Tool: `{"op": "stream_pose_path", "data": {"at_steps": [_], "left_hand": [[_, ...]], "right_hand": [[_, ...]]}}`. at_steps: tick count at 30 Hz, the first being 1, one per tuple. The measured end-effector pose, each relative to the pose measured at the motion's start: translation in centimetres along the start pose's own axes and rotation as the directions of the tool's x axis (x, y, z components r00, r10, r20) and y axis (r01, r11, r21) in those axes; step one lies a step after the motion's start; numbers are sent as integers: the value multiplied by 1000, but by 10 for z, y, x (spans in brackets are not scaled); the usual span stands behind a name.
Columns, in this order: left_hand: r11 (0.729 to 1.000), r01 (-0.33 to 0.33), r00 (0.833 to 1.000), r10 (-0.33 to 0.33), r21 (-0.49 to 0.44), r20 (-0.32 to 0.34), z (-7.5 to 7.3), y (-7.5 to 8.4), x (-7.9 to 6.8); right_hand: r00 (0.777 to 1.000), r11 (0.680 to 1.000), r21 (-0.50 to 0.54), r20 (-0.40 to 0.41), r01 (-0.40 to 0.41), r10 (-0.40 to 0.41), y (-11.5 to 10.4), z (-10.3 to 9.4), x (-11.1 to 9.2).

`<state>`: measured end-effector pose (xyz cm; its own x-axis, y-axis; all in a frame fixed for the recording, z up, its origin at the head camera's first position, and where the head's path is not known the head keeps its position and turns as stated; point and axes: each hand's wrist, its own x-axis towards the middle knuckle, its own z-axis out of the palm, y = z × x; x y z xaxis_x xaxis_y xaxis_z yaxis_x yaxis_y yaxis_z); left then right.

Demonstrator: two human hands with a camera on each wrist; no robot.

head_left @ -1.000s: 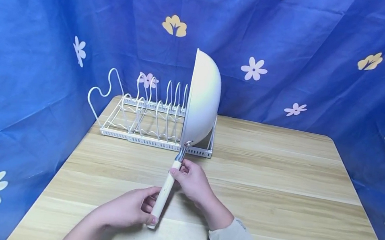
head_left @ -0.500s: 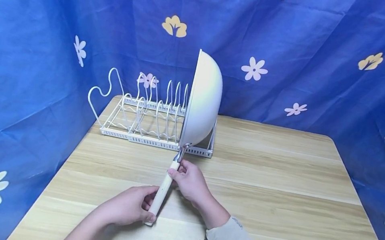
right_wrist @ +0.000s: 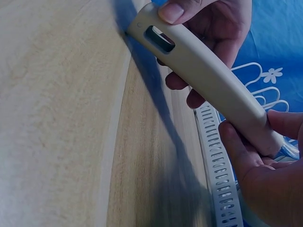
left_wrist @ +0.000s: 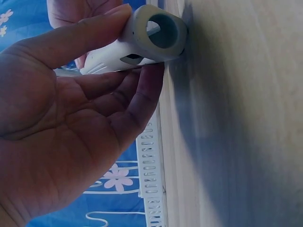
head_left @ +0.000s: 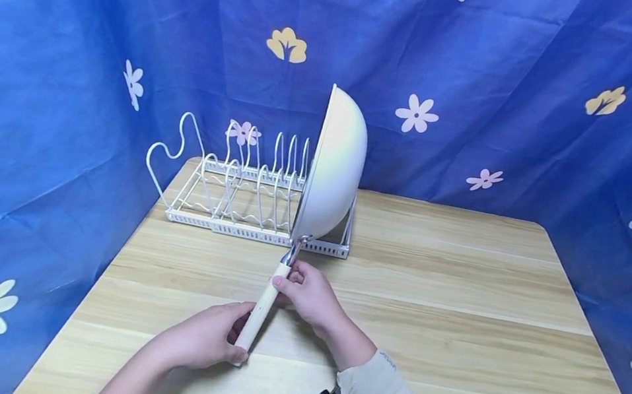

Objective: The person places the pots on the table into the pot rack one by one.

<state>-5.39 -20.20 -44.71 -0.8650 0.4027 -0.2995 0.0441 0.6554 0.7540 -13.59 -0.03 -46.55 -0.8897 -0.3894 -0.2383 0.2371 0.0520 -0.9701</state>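
A white wok (head_left: 336, 166) stands on its side at the right end of a white wire pan rack (head_left: 251, 235), its round bottom facing right. Its cream handle (head_left: 259, 319) points toward me and slants down to the left. My left hand (head_left: 208, 336) grips the handle's free end, thumb on top and fingers beneath, beside the hanging slot seen in the right wrist view. Farther up, near the metal neck (head_left: 292, 252), my right hand (head_left: 311, 299) pinches the handle between thumb and fingers. The wok's inside faces left and is hidden in the head view.
Several wire dividers (head_left: 261, 193) rise from the rack left of the wok, with a taller bent wire at its left end. The wooden table (head_left: 457, 309) extends to the right. A blue flowered cloth (head_left: 487, 80) hangs around the back and sides.
The handle's free end has swung left with both hands on it, and the wok's top has shifted slightly right. The rack has stayed in place.
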Motion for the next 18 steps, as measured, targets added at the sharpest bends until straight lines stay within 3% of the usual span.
{"op": "stream_pose_path", "data": {"at_steps": [6,9,11,14,18], "left_hand": [[1000,-1,1000,1,18,-4,0,1,0],[997,6,1000,-4,75,-28,1,4,-1],[992,19,999,-13,124,-52,2,6,-2],[982,44,996,-28,186,-87,4,11,-4],[966,75,991,-44,249,-127,4,21,-9]], "right_hand": [[1000,1000,-5,12,1,-1,-1,-2,-1],[1000,994,-109,15,-1,3,-3,-6,-3],[1000,973,-230,28,19,-13,-5,-10,-7],[996,879,-469,68,86,-61,-11,-19,-14],[985,649,-742,135,170,-103,-26,-35,-29]]}}
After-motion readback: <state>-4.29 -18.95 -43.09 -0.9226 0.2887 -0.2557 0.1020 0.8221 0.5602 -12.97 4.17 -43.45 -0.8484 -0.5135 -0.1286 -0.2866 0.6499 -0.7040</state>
